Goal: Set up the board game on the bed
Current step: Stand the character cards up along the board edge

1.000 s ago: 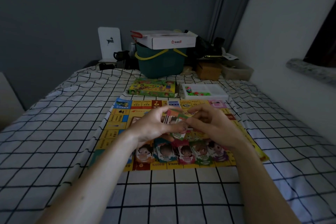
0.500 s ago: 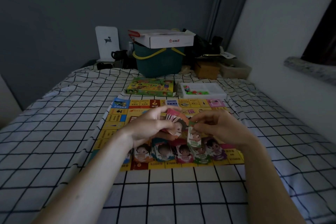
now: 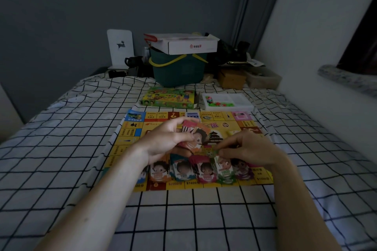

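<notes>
Left hand [image 3: 167,140] grips card stack [image 3: 193,135]; right hand [image 3: 247,150] pinches green card [image 3: 214,152] (over the game board's [image 3: 130,142] near-edge card row [image 3: 195,171]).

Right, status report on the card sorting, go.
Left hand grips the fanned stack of cards. Right hand pinches one green card over the green pile. Five piles along the board's near edge. Nothing blocking.

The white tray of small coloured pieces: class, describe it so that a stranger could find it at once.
Start at the yellow game board on the checked bed. Just past its far right corner lies the white tray, beside the green game box. Unlike the box, it is open and shallow, with bright little pieces at its left end.
</notes>
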